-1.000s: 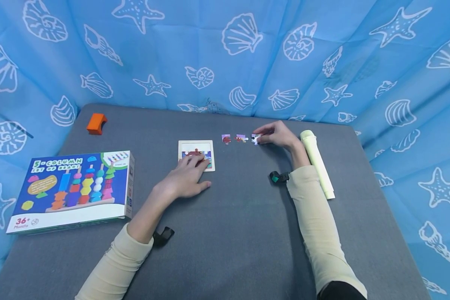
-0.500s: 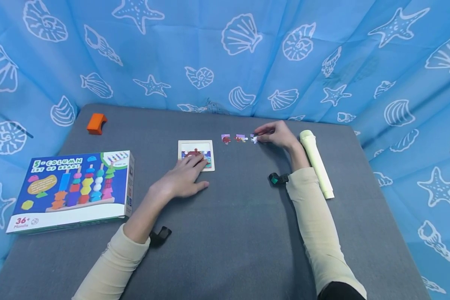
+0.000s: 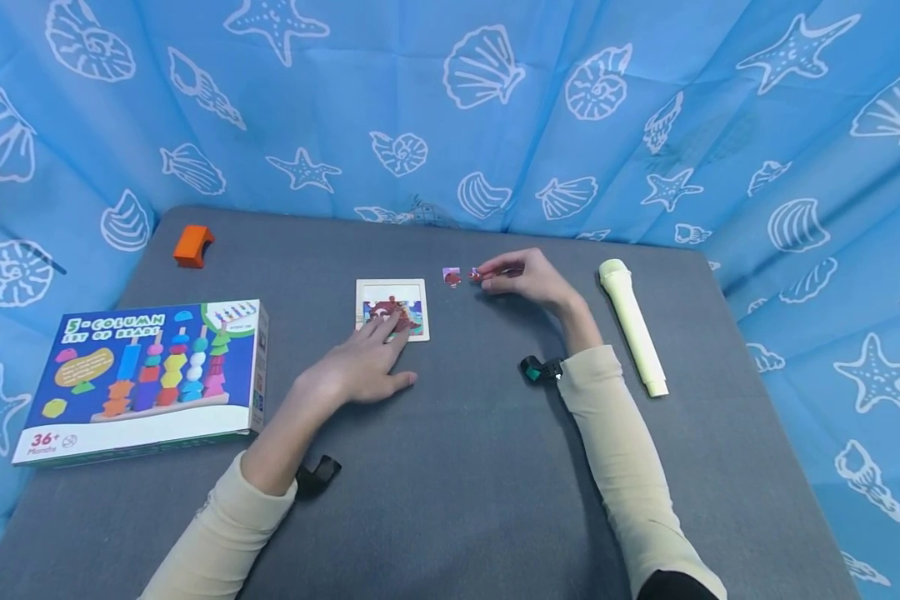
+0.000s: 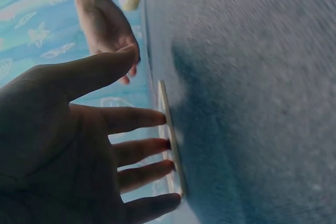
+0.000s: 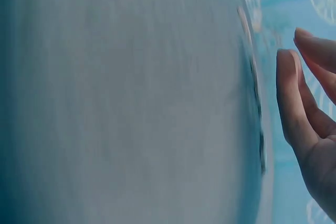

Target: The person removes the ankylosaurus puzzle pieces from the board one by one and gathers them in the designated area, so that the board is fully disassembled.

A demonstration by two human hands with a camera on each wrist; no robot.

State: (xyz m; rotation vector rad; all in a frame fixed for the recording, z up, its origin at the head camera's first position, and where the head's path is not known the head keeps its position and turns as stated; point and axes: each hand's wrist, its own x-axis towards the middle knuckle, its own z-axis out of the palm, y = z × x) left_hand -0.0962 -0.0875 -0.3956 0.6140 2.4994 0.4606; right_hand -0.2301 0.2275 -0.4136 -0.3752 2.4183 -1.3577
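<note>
In the head view my left hand (image 3: 360, 367) rests its outstretched fingers on a small wooden puzzle tray (image 3: 418, 287). The tray holds a partly covered picture of a red-brown animal, with a pale bare strip along its top. My right hand (image 3: 532, 279) hovers at the loose jigsaw pieces to the right of the tray. One jigsaw piece (image 3: 452, 276) shows fully; a second jigsaw piece (image 3: 475, 273) is partly hidden by the fingertips. In the right wrist view the right thumb (image 5: 287, 82) and fingers stand a little apart, with nothing visible between them.
A bead-set box (image 3: 142, 375) lies at the left, with an orange arch block (image 3: 193, 247) behind it. A pale yellow stick-like tube (image 3: 635, 329) lies right of the right arm. A blue shell-print curtain (image 3: 435, 100) hangs behind the grey table (image 3: 450, 500).
My right hand has let go of the rightmost jigsaw piece and moved left to the middle piece. My left hand's fingers have shifted slightly, uncovering more of the picture.
</note>
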